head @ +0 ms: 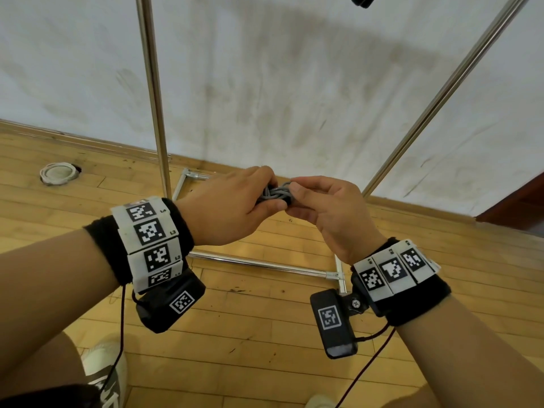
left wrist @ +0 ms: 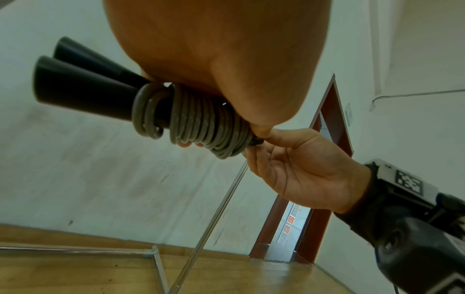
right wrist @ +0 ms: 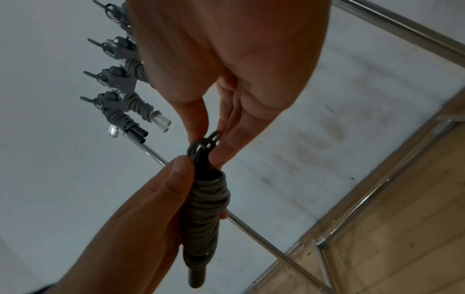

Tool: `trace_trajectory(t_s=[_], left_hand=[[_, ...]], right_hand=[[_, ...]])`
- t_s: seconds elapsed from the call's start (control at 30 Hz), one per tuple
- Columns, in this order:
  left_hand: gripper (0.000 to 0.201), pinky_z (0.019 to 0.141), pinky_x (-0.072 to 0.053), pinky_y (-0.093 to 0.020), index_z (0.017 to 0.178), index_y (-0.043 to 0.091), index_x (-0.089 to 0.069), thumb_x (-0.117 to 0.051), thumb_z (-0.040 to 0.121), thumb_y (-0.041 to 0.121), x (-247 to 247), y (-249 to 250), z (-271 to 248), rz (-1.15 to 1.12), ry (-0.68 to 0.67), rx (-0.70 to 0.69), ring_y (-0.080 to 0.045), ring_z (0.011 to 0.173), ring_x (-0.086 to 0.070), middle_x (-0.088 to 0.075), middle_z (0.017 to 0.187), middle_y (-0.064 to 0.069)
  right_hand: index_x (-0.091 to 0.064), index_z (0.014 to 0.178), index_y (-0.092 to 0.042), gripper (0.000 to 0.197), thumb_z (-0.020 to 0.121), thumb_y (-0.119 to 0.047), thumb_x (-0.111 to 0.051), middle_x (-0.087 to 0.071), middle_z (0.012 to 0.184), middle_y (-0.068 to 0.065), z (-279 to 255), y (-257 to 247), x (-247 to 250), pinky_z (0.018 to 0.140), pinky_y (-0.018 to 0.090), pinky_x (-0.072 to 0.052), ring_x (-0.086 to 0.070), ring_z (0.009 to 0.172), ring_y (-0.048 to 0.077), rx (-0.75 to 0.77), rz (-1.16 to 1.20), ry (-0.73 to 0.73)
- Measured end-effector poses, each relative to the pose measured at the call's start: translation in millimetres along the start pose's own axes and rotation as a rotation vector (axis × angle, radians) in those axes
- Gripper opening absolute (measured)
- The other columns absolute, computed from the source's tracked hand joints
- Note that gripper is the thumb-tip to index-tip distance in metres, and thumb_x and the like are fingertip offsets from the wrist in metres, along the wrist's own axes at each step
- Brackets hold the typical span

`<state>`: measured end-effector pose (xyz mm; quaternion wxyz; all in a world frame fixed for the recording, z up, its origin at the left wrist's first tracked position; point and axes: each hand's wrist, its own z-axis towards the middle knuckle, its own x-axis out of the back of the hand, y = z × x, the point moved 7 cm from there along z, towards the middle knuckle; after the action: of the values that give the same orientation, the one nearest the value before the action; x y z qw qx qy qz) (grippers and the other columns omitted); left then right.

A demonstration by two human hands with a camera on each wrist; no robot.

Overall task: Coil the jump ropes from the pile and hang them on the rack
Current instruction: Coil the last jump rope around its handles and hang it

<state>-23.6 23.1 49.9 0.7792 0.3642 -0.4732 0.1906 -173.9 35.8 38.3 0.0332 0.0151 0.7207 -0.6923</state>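
A grey jump rope (head: 279, 193) is wound in a tight coil (left wrist: 201, 123) around its two black handles (left wrist: 83, 85). My left hand (head: 266, 195) grips the bundle (right wrist: 208, 202) around its middle, thumb along one side. My right hand (head: 294, 198) pinches a small rope loop (right wrist: 212, 139) at the bundle's end between thumb and fingers. Both hands are in front of the metal rack (head: 153, 92), about mid-height between its two poles. Several coiled ropes (right wrist: 135, 105) hang from clips on the rack's top bar in the right wrist view.
The rack's base frame (head: 259, 263) lies on the wooden floor below my hands, its slanted right pole (head: 441, 92) against the white wall. A white round floor fitting (head: 57, 173) sits left. A red-brown door frame (head: 515, 207) is right. My shoe (head: 103, 366) is bottom left.
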Motion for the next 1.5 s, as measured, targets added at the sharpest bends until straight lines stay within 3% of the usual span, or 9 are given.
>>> trace_trajectory(t_s=[0.33,0.47,0.67,0.77,0.93,1.07,1.13,1.23,1.5], left_hand=[[0.037,0.078,-0.047,-0.034,0.124,0.026,-0.049,-0.038,0.098,0.05,-12,-4,-2,0.075,-0.18,-0.062,-0.011,0.086,-0.052,-0.047,0.101,0.013],[0.017,0.081,-0.049,-0.043,0.103,0.027,-0.05,-0.039,0.101,0.04,-21,-9,-1,-0.127,-0.302,0.044,-0.015,0.081,-0.056,-0.05,0.094,0.011],[0.042,0.046,-0.044,-0.021,0.077,0.026,-0.054,-0.036,0.1,0.056,-9,-9,11,-0.381,-0.149,0.086,-0.007,0.047,-0.053,-0.058,0.06,0.01],[0.026,0.049,-0.044,-0.015,0.083,0.032,-0.059,-0.045,0.1,0.047,-6,-12,13,-0.366,-0.093,0.093,-0.003,0.053,-0.059,-0.065,0.066,0.013],[0.03,0.06,-0.058,-0.037,0.088,0.029,-0.064,-0.044,0.095,0.05,-4,-16,16,-0.323,-0.163,0.096,-0.019,0.062,-0.067,-0.069,0.074,0.003],[0.049,0.071,-0.058,-0.04,0.1,0.037,-0.07,-0.034,0.084,0.066,0,-24,15,-0.156,-0.182,0.082,-0.012,0.074,-0.069,-0.072,0.086,0.01],[0.047,0.076,-0.055,-0.04,0.104,0.039,-0.07,-0.033,0.085,0.062,-2,-24,14,-0.097,-0.196,0.067,-0.012,0.082,-0.067,-0.072,0.09,0.011],[0.036,0.067,-0.058,-0.042,0.096,0.033,-0.066,-0.036,0.094,0.052,-8,-18,11,-0.214,-0.264,0.086,-0.021,0.068,-0.069,-0.07,0.08,0.006],[0.03,0.051,-0.038,-0.021,0.085,0.012,-0.053,-0.034,0.104,0.023,-15,-5,16,-0.429,-0.184,0.109,-0.004,0.049,-0.042,-0.05,0.063,0.007]], right_hand=[[-0.071,0.099,-0.011,0.012,0.089,-0.005,-0.068,-0.076,0.078,0.008,0,1,1,0.062,0.026,-0.059,-0.074,0.071,0.023,0.05,-0.294,-0.012],[-0.071,0.095,-0.01,0.008,0.09,-0.004,-0.067,-0.075,0.075,0.006,3,1,-3,0.061,0.025,-0.059,-0.074,0.068,0.021,0.073,-0.301,0.018],[-0.06,0.094,-0.011,0.007,0.097,-0.004,-0.058,-0.076,0.082,0.009,4,-7,-9,0.061,0.026,-0.058,-0.075,0.072,0.023,0.134,-0.216,-0.005],[-0.059,0.094,-0.012,0.009,0.097,-0.004,-0.057,-0.075,0.083,0.011,5,-9,-11,0.062,0.027,-0.059,-0.074,0.072,0.023,0.167,-0.268,-0.018],[-0.061,0.093,-0.016,0.012,0.095,-0.005,-0.06,-0.074,0.076,0.004,4,-23,-6,0.058,0.024,-0.058,-0.073,0.067,0.016,0.303,-0.409,0.002],[-0.062,0.091,-0.019,0.013,0.094,-0.006,-0.062,-0.073,0.073,0.002,2,-29,2,0.058,0.023,-0.058,-0.073,0.066,0.015,0.339,-0.457,0.015],[-0.062,0.091,-0.017,0.013,0.094,-0.005,-0.062,-0.073,0.072,0.002,0,-31,5,0.058,0.023,-0.058,-0.073,0.066,0.015,0.343,-0.471,0.016],[-0.064,0.092,-0.015,0.011,0.093,-0.005,-0.063,-0.073,0.071,0.002,-1,-36,11,0.058,0.024,-0.058,-0.073,0.066,0.015,0.352,-0.471,0.034],[-0.069,0.115,-0.018,0.024,0.096,-0.007,-0.06,-0.07,0.07,0.003,3,-39,17,0.067,0.021,-0.057,-0.069,0.069,0.012,0.316,-0.627,-0.046]])
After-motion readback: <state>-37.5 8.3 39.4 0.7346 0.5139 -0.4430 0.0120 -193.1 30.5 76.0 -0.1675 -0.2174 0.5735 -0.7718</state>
